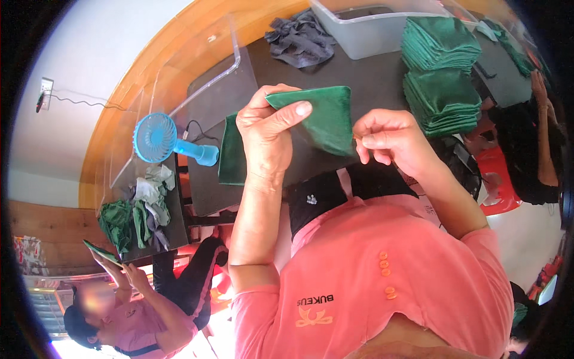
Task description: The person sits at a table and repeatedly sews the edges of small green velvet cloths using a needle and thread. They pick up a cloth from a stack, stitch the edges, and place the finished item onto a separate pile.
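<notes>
Above the dark table, my left hand (266, 128) is closed on a flat, square piece of shiny green cloth (327, 113), with the thumb lying across its front. My right hand (391, 140) is at the cloth's right edge, its thumb and forefinger pinched together. What sits between those fingertips, perhaps a thread or the cloth's edge, is too small to make out. Another green cloth piece (230, 158) lies on the table behind my left wrist, partly hidden by it.
Two stacks of green cloth pieces (442, 102) stand at the right, near a translucent plastic bin (371, 36). Grey rags (301, 39) lie at the back. A blue handheld fan (156, 137) and loose cloth scraps (152, 197) are left. A co-worker (149, 317) holds green cloth at lower left.
</notes>
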The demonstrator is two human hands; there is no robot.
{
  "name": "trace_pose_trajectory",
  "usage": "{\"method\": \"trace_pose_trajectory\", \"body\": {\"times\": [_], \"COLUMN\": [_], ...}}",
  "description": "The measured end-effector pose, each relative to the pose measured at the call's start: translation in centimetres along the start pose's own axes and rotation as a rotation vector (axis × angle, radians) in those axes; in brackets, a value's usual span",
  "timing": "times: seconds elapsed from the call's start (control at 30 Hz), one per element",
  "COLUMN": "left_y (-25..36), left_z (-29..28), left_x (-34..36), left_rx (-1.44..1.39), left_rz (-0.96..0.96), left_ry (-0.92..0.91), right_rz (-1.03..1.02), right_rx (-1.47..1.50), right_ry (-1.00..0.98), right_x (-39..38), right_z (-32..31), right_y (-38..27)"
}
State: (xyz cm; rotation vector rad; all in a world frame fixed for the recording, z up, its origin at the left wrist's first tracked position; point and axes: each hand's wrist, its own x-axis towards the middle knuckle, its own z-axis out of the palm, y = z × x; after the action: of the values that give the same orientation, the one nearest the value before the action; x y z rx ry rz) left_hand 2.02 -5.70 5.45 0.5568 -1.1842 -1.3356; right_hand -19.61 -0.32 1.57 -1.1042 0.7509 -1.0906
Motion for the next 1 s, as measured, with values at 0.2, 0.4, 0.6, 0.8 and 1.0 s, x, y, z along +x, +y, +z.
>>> {"method": "trace_pose_trajectory", "body": {"times": [0.2, 0.4, 0.6, 0.8, 1.0], "left_y": [-1.0, -2.5, -2.1, -2.5, -4.1], "left_z": [3.6, 5.9, 7.0, 6.5, 7.7], "left_x": [-0.3, -1.4, -1.5, -1.1, -1.8], "left_rx": [0.057, 0.06, 0.037, 0.035, 0.001], "left_rz": [0.058, -0.021, -0.131, -0.066, -0.004], "left_ry": [-0.108, -0.064, -0.043, -0.091, -0.075], "right_rz": [-0.083, -0.21, -0.283, -0.322, -0.476], "right_rx": [-0.068, -0.152, -0.148, -0.13, -0.303], "right_ry": [0.124, 0.247, 0.249, 0.25, 0.295], "right_x": [-2.8, -4.1, -5.1, -5.7, -6.2], "right_z": [-1.8, -1.7, -2.5, -3.7, -4.5], "right_y": [1.1, 2.8, 3.2, 3.8, 5.0]}}
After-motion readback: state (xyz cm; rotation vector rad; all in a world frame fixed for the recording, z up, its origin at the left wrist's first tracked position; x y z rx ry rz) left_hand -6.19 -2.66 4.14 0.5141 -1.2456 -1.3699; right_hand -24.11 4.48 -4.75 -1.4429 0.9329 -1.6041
